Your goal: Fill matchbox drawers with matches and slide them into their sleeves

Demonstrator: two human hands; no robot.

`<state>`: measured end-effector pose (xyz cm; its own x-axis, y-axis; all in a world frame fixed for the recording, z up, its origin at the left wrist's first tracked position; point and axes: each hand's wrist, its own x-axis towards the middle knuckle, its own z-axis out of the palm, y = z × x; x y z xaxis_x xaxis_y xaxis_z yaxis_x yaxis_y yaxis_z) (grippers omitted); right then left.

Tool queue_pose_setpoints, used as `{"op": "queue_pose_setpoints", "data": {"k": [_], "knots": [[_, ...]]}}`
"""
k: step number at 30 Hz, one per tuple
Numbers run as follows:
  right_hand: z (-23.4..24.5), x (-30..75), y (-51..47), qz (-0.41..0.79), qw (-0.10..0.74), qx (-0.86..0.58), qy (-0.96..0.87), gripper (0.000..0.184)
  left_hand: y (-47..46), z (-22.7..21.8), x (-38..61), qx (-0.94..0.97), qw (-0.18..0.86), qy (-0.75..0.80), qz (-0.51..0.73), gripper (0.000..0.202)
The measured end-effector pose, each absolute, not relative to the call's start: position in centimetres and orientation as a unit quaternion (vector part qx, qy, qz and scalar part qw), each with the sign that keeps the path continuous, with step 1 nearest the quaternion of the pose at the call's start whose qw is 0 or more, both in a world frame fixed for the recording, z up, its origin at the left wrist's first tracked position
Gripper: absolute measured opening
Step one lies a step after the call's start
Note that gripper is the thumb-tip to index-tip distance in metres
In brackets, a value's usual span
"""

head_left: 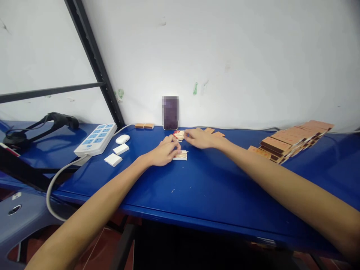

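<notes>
My left hand (164,151) is curled at the left end of a small white matchbox tray (181,158), fingers closed on it. Wooden matches lie in this tray; the hand hides part of it. Behind it is a loose pile of red-tipped matches (178,135). At the right end of that pile, my right hand (199,138) has its fingertips pinched together on matches. Orange-brown matchbox covers (218,134) lie flat just beyond my right hand.
Stacked matchboxes (291,138) stand on the right of the blue tabletop (197,195). A phone (170,112) leans on the wall. To the left are two white trays (113,159), a white oval case (122,139), a power strip (97,139) with its cable and a black metal frame (97,60).
</notes>
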<state>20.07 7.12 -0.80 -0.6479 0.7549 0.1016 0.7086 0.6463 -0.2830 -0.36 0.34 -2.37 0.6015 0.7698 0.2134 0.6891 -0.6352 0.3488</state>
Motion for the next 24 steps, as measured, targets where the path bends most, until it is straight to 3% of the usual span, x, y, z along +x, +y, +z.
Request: {"op": "queue_pose_setpoints", "data": {"k": [5, 11, 16, 24], "knots": [[-3.0, 18.9, 7.1, 0.063, 0.170, -0.394, -0.901, 0.015, 0.0, -2.6, -0.4, 0.875, 0.141, 0.420, 0.197, 0.018], [-4.0, 18.4, 7.5, 0.048, 0.154, -0.413, -0.896, 0.018, -0.1, -2.0, -1.0, 0.881, 0.136, 0.404, 0.203, 0.016], [-3.6, 18.5, 6.9, 0.053, 0.129, -0.432, -0.891, 0.022, -0.6, -1.7, -1.0, 0.897, 0.111, 0.388, 0.180, 0.033], [-2.5, 19.5, 6.7, 0.111, 0.094, -0.402, -0.904, 0.022, 0.4, -2.2, -1.9, 0.883, 0.134, 0.387, 0.228, 0.024]]}}
